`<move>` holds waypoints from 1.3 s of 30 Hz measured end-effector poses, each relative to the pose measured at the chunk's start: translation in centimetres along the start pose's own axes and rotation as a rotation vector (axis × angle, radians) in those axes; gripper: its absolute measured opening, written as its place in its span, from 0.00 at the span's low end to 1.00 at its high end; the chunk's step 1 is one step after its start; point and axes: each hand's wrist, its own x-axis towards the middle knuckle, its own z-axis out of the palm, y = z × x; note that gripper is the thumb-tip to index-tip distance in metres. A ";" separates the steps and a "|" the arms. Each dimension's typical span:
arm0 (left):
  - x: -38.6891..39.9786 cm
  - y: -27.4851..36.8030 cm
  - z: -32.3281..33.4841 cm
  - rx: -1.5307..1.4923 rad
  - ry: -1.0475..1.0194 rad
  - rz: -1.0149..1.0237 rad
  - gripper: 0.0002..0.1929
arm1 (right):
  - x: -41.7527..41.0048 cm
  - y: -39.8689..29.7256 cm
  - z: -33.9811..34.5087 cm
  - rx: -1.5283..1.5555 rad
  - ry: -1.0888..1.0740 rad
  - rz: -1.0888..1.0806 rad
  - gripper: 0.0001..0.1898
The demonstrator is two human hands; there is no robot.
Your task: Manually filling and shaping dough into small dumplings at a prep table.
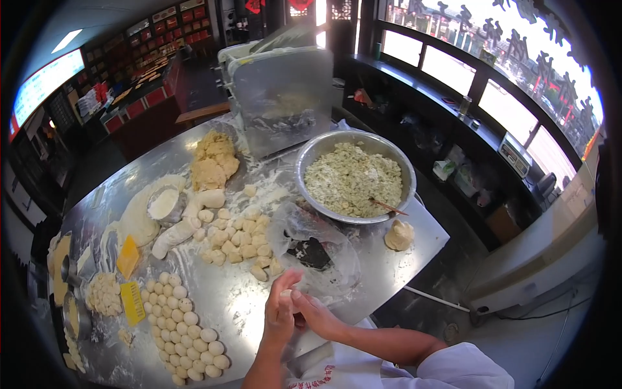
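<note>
Near the front edge of the metal table, my left hand (279, 304) and my right hand (315, 311) are cupped together. A small pale piece of dough (287, 293) shows between them, mostly hidden by my fingers. To the left, round filled-looking dough balls (182, 330) lie in close rows. Beyond my hands is a heap of cut dough pieces (243, 236), with a clear plastic bag (335, 243) beside it. A steel basin (413, 177) holds a crumbly greenish-white filling (352, 180) with a wooden stick (388, 206) in it.
Floury dough rolls (176, 237), a flour bowl (182, 206) and a yellow dough mass (214, 163) lie farther back. Yellow scrapers (132, 302) are at left, a dough lump (399, 235) at right. A large clear-sided bin (284, 97) stands at the table's far side.
</note>
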 end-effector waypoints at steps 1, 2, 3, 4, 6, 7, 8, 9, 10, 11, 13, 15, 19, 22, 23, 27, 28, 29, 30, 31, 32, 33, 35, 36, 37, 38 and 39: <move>-0.6 1.1 -0.3 0.129 -0.071 -0.050 0.22 | 0.5 0.3 -1.6 -0.004 -0.095 0.144 0.37; -0.5 0.0 -1.3 0.252 -0.119 -0.054 0.21 | 1.3 1.6 -1.8 0.068 -0.082 0.180 0.38; -0.6 -1.2 -2.5 0.372 -0.172 -0.051 0.21 | 1.4 3.6 -2.4 0.017 -0.152 0.076 0.38; -1.3 -2.4 -3.8 0.407 -0.089 -0.098 0.25 | 0.7 1.7 -0.7 0.089 -0.067 0.064 0.37; -1.5 -2.4 -4.0 0.381 0.001 -0.167 0.29 | -0.1 -0.3 1.5 0.165 0.043 0.040 0.38; -1.2 -1.7 -2.7 0.373 -0.019 -0.167 0.29 | -0.1 -0.1 1.8 0.182 0.013 -0.003 0.38; -1.0 -1.0 -0.7 0.179 0.048 -0.056 0.29 | -0.1 0.2 1.7 0.198 -0.021 -0.045 0.38; -1.2 -0.3 1.0 -0.017 0.112 0.051 0.29 | -0.1 0.3 0.8 0.201 -0.003 -0.053 0.38; -1.7 0.5 1.5 0.055 0.094 0.038 0.31 | 0.2 0.7 -0.4 0.186 -0.110 0.048 0.38; -1.8 -0.1 0.6 0.047 0.082 0.038 0.31 | 0.6 1.0 -1.4 0.170 -0.219 0.149 0.39; -1.4 -0.9 -2.0 0.249 -0.116 -0.137 0.31 | 0.1 1.0 -1.5 0.095 -0.225 0.125 0.39; -1.5 -0.6 -2.5 0.385 -0.080 -0.160 0.31 | -1.3 -0.6 0.7 0.218 -0.020 0.052 0.38; -1.8 -0.5 -0.5 0.017 -0.006 0.026 0.34 | -0.7 -0.3 0.1 0.153 -0.115 0.073 0.38; -1.9 -0.1 -2.6 0.257 -0.147 -0.085 0.40 | -0.3 0.5 -0.5 0.071 -0.204 0.076 0.40; -1.9 -0.7 -3.4 0.253 -0.167 -0.087 0.40 | -0.4 0.3 -0.7 0.034 -0.236 0.110 0.41; -2.7 0.3 -4.0 0.188 0.005 -0.304 0.39 | -1.5 0.2 3.0 0.240 -0.085 -0.063 0.41; -3.2 0.8 -3.1 0.116 -0.028 -0.181 0.44 | -1.1 0.7 2.4 0.169 -0.166 -0.029 0.40; -3.6 1.0 -3.0 0.055 -0.053 -0.059 0.49 | -0.9 1.3 1.6 0.103 -0.256 0.008 0.40; -3.3 -0.2 -4.7 0.058 -0.200 -0.124 0.60 | -1.5 0.3 1.5 0.172 -0.200 0.028 0.35; -2.9 0.8 -4.1 0.067 -0.212 -0.132 0.48 | -1.3 -0.7 0.9 0.141 -0.233 0.233 0.32; -2.7 0.6 -4.0 0.146 -0.186 -0.236 0.36 | -0.9 1.6 0.7 -0.034 -0.142 0.102 0.34; -2.5 0.3 -4.1 0.065 -0.198 -0.163 0.29 | -1.0 1.1 0.5 -0.048 -0.127 0.059 0.35; -2.0 1.8 -3.4 0.248 -0.121 -0.332 0.31 | -1.1 -0.2 1.0 0.135 -0.058 0.066 0.35; -2.1 2.4 -3.8 0.133 -0.183 -0.359 0.30 | -1.6 0.0 0.7 0.165 -0.107 -0.014 0.38; -2.1 2.5 -3.9 0.006 -0.244 -0.369 0.28 | -1.4 -0.2 0.4 0.166 -0.157 0.018 0.38; -2.2 1.6 -2.8 0.021 -0.195 -0.375 0.28 | -1.1 -0.5 0.4 0.144 -0.166 0.079 0.40; -2.4 0.2 -0.7 0.065 0.016 -0.117 0.26 | -1.2 -0.8 0.5 0.125 -0.161 0.132 0.43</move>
